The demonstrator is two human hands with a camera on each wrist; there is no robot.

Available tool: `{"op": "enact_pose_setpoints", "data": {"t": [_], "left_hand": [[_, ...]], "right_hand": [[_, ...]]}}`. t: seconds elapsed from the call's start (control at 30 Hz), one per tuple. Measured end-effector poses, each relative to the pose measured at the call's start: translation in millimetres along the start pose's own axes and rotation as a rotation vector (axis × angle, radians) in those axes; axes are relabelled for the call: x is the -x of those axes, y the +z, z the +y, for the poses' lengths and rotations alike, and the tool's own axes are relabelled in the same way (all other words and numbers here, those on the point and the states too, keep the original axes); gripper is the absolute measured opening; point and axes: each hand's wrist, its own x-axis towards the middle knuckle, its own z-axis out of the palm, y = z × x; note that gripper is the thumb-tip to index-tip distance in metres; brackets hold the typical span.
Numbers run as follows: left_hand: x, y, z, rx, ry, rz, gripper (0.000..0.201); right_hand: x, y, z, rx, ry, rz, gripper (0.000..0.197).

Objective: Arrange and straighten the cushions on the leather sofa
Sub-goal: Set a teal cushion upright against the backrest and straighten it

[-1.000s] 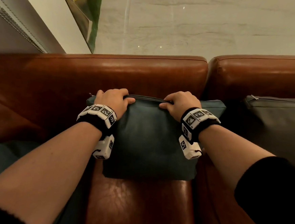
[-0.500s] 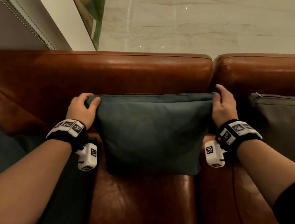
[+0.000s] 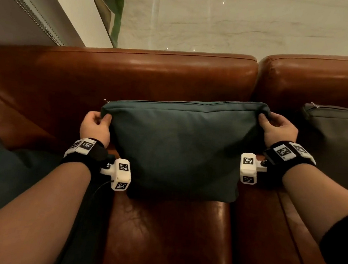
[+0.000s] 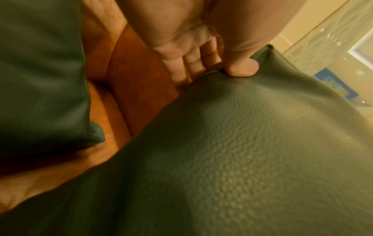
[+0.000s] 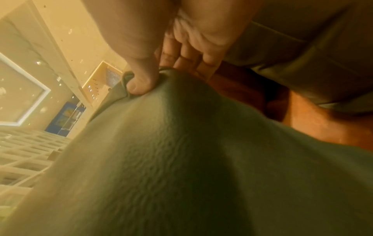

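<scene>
A dark teal cushion [image 3: 180, 145] stands upright against the backrest of the brown leather sofa [image 3: 152, 74], its bottom edge on the seat. My left hand [image 3: 99, 121] pinches its upper left corner, thumb in front and fingers behind, as the left wrist view shows with the thumb pressed into the teal cushion [image 4: 242, 143]. My right hand [image 3: 273, 125] pinches the upper right corner the same way; in the right wrist view the thumb dents the cushion [image 5: 181, 159] at its corner.
A grey cushion [image 3: 334, 144] leans against the backrest to the right. Another dark teal cushion [image 3: 9, 177] lies on the seat at the left, also seen as the second cushion [image 4: 40, 71]. Bare leather seat [image 3: 167, 235] lies in front. Pale floor lies behind the sofa.
Both hands slid from the middle of the cushion's top edge out to its two upper corners and now pinch them. The cushion stands straighter and wider against the backrest.
</scene>
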Motion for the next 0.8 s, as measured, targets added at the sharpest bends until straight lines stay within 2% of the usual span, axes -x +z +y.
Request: {"op": "enact_pose_setpoints", "data": {"t": [0.07,0.13,0.2,0.27,0.33,0.4,0.47,0.53,0.6,0.67,0.7,0.73,0.8], "left_hand": [[5.2,3.8,-5.0,0.04,-0.063,-0.022,0.036],[15.7,12.4,-16.3,0.058,-0.124,-0.141,0.043],[28.9,22.8,-24.5,0.024,-0.144,-0.238,0.045],[34.7,31.7,-27.5,0.031,-0.127,-0.184,0.036],[35.5,34.8,-20.4,0.017,-0.114,-0.076,0.027],[29.5,35.6,-17.8,0.023,-0.121,-0.009,0.028],[26.6,34.6,-19.1,0.034,-0.153,0.029,0.036],[30.4,34.9,-24.4,0.024,-0.212,0.006,0.047],[41.4,38.1,-34.3,-0.013,-0.269,-0.107,0.056],[55.1,44.5,-46.1,-0.014,-0.325,-0.191,0.056],[59.9,47.5,-49.8,0.025,-0.339,-0.195,0.054],[61.9,50.6,-52.1,0.051,-0.333,-0.183,0.052],[58.4,55.1,-56.2,0.081,-0.263,-0.128,0.044]], "right_hand": [[4.2,2.6,3.0,0.031,0.065,-0.054,0.042],[8.6,6.8,11.9,0.021,0.194,-0.113,0.055],[16.7,10.7,19.7,0.018,0.249,-0.133,0.055],[20.0,12.5,27.5,0.044,0.222,-0.078,0.047],[20.3,9.4,28.3,0.023,0.152,0.015,0.038],[15.0,6.5,23.9,-0.009,0.094,0.048,0.031],[12.4,3.7,25.6,-0.026,0.078,0.01,0.03],[13.9,2.2,36.0,-0.068,0.141,-0.042,0.034],[20.4,3.0,56.9,-0.198,0.266,-0.127,0.03],[29.3,7.8,76.2,-0.14,0.313,-0.202,0.025],[35.5,11.9,79.7,-0.146,0.341,-0.235,0.028],[37.5,15.4,83.4,-0.113,0.337,-0.211,0.034],[39.5,17.3,76.5,-0.023,0.257,-0.067,0.04]]}}
